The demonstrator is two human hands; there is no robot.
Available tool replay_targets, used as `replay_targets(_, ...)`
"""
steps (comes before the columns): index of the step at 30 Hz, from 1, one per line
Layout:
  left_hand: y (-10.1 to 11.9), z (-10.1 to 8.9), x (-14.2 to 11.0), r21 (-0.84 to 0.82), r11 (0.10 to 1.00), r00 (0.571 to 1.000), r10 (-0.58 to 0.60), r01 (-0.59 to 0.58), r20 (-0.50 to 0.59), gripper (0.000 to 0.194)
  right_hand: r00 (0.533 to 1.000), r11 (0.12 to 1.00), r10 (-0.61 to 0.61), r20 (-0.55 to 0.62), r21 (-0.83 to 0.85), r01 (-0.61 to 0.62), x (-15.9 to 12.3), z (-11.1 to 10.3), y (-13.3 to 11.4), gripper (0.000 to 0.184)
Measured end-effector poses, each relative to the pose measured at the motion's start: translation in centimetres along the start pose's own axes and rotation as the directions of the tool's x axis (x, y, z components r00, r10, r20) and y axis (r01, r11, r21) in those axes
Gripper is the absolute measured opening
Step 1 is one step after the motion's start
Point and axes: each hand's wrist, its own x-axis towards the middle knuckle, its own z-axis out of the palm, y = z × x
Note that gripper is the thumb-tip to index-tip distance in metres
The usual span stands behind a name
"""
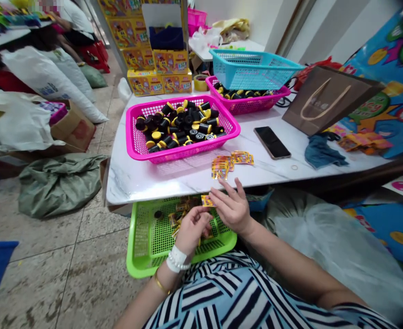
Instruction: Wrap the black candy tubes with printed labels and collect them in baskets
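Note:
In front of me, above the green basket [134, 237], my left hand [191, 228] is curled with thumb and index finger close together. A small yellow printed label [207, 201] shows at its index fingertip; whatever else lies inside the fingers is hidden. My right hand [233, 208] comes in from the right, fingers stretched and partly spread, its fingertips touching the label's right end. Just beyond, fanned yellow printed labels [220, 167] lie on the white table [153, 183]. Inside the green basket are several yellow-printed pieces and a small black round piece [158, 214].
A pink basket [131, 137] of black canisters with yellow caps stands behind the labels. Behind it, a blue basket [256, 68] rests on another pink basket [235, 107]. A phone [272, 142], brown paper bag [325, 100] and stacked yellow boxes [170, 61] surround them. A person sits far left.

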Motion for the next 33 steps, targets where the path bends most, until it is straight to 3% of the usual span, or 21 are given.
replay_targets(3,-0.2,-0.7,0.4,-0.051,0.998,0.995,0.022,-0.026,-0.092,0.043,0.997,0.996,0.002,0.079,0.091,-0.009,-1.1,0.0,-2.7,0.036)
replay_targets(6,-0.4,-3.1,0.1,0.085,0.996,0.996,0.014,-0.007,-0.084,0.037,0.954,0.915,0.158,0.255,0.324,-0.239,-1.7,-0.5,-4.1,0.048)
replay_targets(7,-0.4,-4.0,-0.2,0.174,0.985,0.999,0.012,-0.005,-0.042,0.035,0.908,0.826,0.234,0.347,0.423,-0.374,-1.8,-0.7,-4.1,0.053)
replay_targets(9,-0.4,-5.3,-0.6,0.360,0.932,0.998,0.006,-0.030,0.068,0.034,0.756,0.536,0.309,0.577,0.551,-0.640,-1.8,-0.8,-4.0,0.050)
replay_targets(11,-0.3,-5.9,-0.8,0.501,0.861,0.987,0.003,-0.085,0.162,0.036,0.581,0.264,0.211,0.786,0.526,-0.808,-1.7,-0.4,-3.9,0.033)
replay_targets(13,-0.2,-5.9,-0.7,0.584,0.801,0.982,0.020,-0.129,0.189,0.041,0.463,0.136,0.078,0.883,0.450,-0.883,-1.6,0.5,-4.2,0.031)
replay_targets(14,-0.2,-5.8,-0.7,0.599,0.788,0.984,0.046,-0.142,0.173,0.044,0.439,0.107,0.054,0.897,0.432,-0.896,-1.7,1.1,-4.6,0.033)
replay_targets(17,-0.2,-5.5,-1.2,0.512,0.844,0.980,0.198,-0.160,-0.019,0.039,0.475,0.034,0.213,0.854,0.479,-0.877,-2.1,2.4,-5.9,0.041)
replay_targets(19,-0.2,-5.6,-2.2,0.351,0.918,0.938,0.271,-0.185,-0.215,0.033,0.488,0.010,0.357,0.797,0.519,-0.855,-2.6,2.8,-6.6,0.047)
replay_targets(21,-0.5,-5.8,-3.6,0.200,0.957,0.901,0.267,-0.208,-0.340,0.033,0.481,0.003,0.445,0.755,0.536,-0.844,-3.0,3.0,-6.8,0.050)
replay_targets(23,-0.9,-5.8,-5.1,0.141,0.972,0.909,0.225,-0.186,-0.351,0.036,0.483,0.014,0.486,0.728,0.546,-0.837,-3.2,3.0,-6.9,0.050)
replay_targets(27,-1.7,-5.1,-6.5,0.142,0.985,0.952,0.132,-0.095,-0.275,0.041,0.521,0.053,0.511,0.684,0.580,-0.813,-3.0,2.6,-7.2,0.048)
replay_targets(33,-2.3,-4.3,-5.8,-0.019,0.997,0.969,0.065,-0.072,-0.237,0.041,0.672,0.257,0.473,0.570,0.640,-0.724,-3.3,2.4,-8.2,0.043)
